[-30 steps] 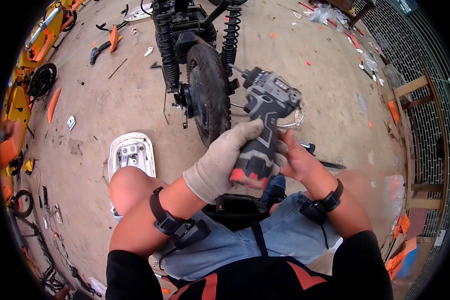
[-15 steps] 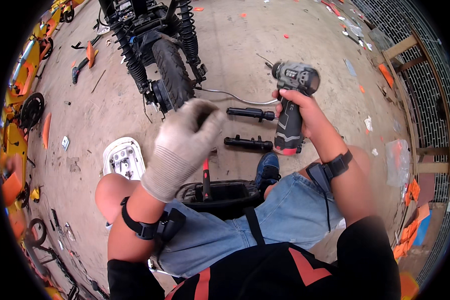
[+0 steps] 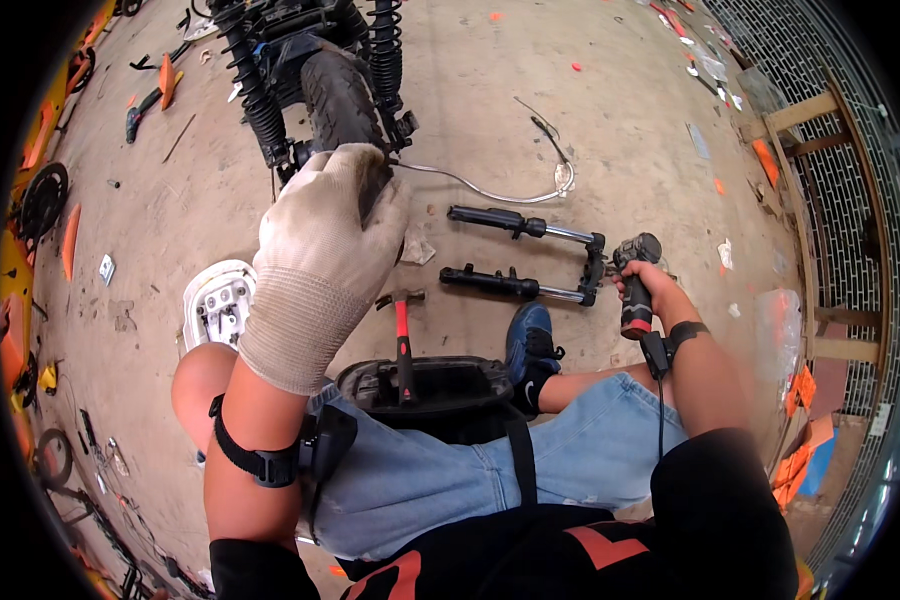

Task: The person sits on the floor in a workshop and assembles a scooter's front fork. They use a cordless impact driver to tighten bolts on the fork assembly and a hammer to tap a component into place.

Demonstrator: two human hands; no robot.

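Note:
My left hand (image 3: 335, 210), in a pale knitted glove, is raised in front of the scooter's rear tyre (image 3: 335, 95). Its fingers curl in toward the thumb, and whatever they may hold is hidden. My bare right hand (image 3: 653, 285) grips a grey and black cordless drill (image 3: 638, 256) with a red base, low beside the right end of a black front fork (image 3: 595, 270). The fork lies on the floor, its two legs pointing left. A hammer (image 3: 403, 345) with a red and black handle rests on a black tub-like part (image 3: 490, 378) between my legs.
A white plastic shell (image 3: 220, 300) with small metal parts sits left of my knee. A bent cable (image 3: 480, 190) lies beyond the fork. Another power tool (image 3: 142, 112) is at far left, near yellow scooters (image 3: 20, 270). A wooden frame (image 3: 815, 115) stands along the right wall.
My right hand has lowered the drill toward the right, uncovering the fork's joined end. My left hand has shifted left and slightly up the picture, staying curled.

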